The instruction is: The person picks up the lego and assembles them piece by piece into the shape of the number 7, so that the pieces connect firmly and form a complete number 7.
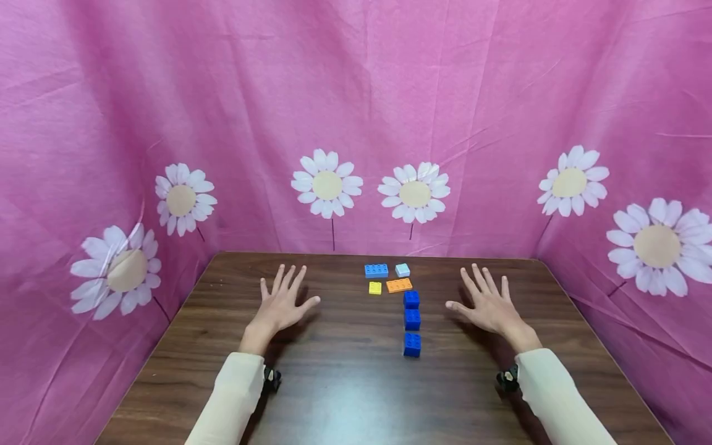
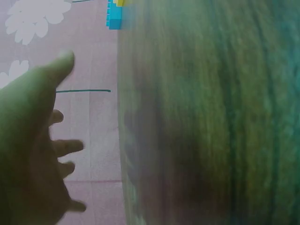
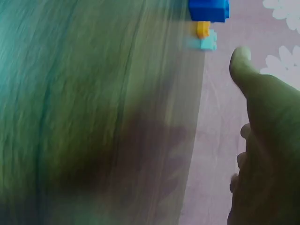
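My left hand (image 1: 282, 306) is spread over the left part of the table, palm down, with nothing in it. On the right side my right hand (image 1: 489, 307) is spread the same way, its thumb toward the bricks. Between them, three dark blue bricks form a column: a far one (image 1: 411, 300), a middle one (image 1: 412, 319) and a near one (image 1: 412, 345). Behind the column lie an orange brick (image 1: 399, 285) and a small yellow brick (image 1: 375, 288). Farther back are a long light blue brick (image 1: 376, 271) and a small pale blue brick (image 1: 402, 270).
The dark wooden table (image 1: 345, 383) has its back edge just behind the light blue bricks. A pink cloth (image 1: 367, 93) printed with white flowers hangs round the back and both sides. A dark band (image 1: 271, 379) sits at the left wrist, another dark band (image 1: 507, 379) at the right.
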{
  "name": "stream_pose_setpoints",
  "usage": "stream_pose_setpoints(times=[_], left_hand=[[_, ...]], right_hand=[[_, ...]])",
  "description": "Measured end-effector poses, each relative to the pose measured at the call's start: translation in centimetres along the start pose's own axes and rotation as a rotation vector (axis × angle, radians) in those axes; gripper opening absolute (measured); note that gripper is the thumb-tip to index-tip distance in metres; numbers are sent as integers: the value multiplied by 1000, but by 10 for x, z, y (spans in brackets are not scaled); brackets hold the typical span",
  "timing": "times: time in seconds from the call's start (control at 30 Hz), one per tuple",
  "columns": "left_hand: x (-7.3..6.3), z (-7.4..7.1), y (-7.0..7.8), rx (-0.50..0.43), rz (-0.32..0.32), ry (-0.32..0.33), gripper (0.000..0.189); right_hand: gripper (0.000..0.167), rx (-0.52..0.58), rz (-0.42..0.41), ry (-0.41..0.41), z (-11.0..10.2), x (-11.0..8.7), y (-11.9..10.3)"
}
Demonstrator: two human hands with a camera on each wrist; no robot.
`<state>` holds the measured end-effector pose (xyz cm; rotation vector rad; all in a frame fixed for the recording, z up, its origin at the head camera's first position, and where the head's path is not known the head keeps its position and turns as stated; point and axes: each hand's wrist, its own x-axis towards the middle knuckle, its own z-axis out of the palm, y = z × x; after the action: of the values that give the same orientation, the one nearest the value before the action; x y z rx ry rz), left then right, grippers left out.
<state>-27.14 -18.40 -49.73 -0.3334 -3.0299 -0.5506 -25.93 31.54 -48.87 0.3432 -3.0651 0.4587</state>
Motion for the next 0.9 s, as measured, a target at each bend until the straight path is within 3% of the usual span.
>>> stream_pose_setpoints(times=[0.17,0.3,0.4,0.5,0.67,0.9], left_hand=[[0,-1,6,-70,66,120,67],[-2,-1,17,-163,96,196,37],[-5,0,27,-210,111,242,14],[-7,2,39,-238,140,274,4],[-11,12,63,-308,202,268,5],[-9,33,102,-474,263,176,11]], right_hand=[[88,58,-39,25,0,-1,-10],[69,70,-45,59,1,-4,-21],[51,101,-69,104,3,-7,-31],[29,126,-112,155,5,-11,-43],[5,141,-185,193,8,-23,-66],[10,196,-232,171,15,-43,-93]])
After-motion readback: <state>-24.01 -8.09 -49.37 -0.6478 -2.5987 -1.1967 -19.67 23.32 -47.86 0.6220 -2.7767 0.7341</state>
